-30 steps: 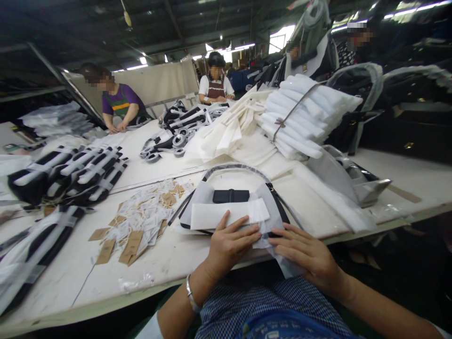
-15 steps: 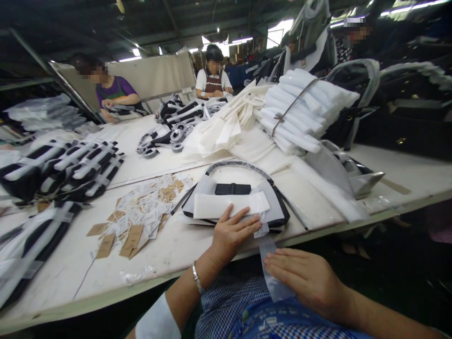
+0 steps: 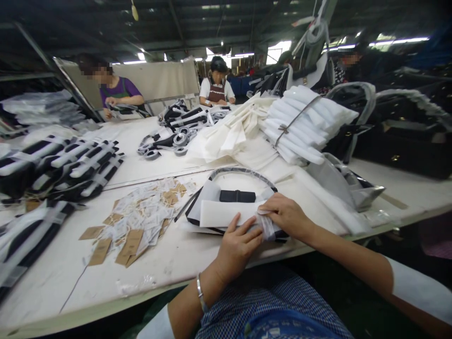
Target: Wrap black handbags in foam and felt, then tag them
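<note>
A black handbag (image 3: 192, 212) with a wrapped curved handle (image 3: 243, 171) lies flat at the table's front edge. Across its front is a white foam strip (image 3: 222, 213), just below a dark buckled flap (image 3: 237, 196). My left hand (image 3: 238, 245) rests with spread fingers on the strip's lower edge. At the strip's right end my right hand (image 3: 286, 214) has its fingers pinched on a translucent plastic piece (image 3: 266, 226), which lies over the strip and the bag.
Paper tags (image 3: 130, 245) are heaped left of the bag. Wrapped black bags (image 3: 81, 162) lie farther left. Behind are foam sheets (image 3: 233, 134) and a tied foam bundle (image 3: 303, 122). Two people (image 3: 122, 92) (image 3: 217, 87) work across the table (image 3: 141, 172).
My right hand has moved up from below the table edge onto the bag's right side, and the plastic piece that hung down there is now over the foam strip. My left hand stays on the strip.
</note>
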Demonstrator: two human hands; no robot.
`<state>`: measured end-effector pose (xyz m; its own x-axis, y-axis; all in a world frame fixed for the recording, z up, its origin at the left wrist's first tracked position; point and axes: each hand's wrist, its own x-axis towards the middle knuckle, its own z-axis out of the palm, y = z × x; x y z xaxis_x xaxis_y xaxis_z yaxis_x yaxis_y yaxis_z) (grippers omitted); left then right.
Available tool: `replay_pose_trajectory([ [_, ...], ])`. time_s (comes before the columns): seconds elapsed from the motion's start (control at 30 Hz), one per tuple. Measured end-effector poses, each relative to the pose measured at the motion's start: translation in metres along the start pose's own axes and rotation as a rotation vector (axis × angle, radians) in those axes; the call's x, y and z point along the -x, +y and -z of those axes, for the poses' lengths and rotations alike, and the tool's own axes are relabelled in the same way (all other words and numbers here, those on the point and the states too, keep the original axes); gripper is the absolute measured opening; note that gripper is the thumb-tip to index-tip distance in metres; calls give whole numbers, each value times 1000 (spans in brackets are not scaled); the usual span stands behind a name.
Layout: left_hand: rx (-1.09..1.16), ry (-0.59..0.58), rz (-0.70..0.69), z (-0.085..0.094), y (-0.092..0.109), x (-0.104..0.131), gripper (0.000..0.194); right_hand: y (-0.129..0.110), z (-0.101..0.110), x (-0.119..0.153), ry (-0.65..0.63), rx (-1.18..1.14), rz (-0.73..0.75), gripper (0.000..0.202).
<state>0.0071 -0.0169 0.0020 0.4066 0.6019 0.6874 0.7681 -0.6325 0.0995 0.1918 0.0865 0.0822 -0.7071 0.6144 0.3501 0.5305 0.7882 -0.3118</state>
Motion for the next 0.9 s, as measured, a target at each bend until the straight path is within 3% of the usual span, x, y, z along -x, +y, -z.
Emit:
replay_pose_trajectory([
  [0.2, 71, 48, 10, 5, 6, -4, 22, 8, -10, -5, -78, -158, -231, 6],
  [0.37, 91, 51, 75, 9, 12, -11, 19, 16, -12, -11, -116, -197, -318, 11],
  [0.63, -57, -149, 40, 14, 16, -23, 20, 29, -18, -18, -104, -248, -331, 15],
  [0.9, -77, -166, 104, 10, 21, -26, 35, 25, -19, -23, -63, -189, -300, 10],
])
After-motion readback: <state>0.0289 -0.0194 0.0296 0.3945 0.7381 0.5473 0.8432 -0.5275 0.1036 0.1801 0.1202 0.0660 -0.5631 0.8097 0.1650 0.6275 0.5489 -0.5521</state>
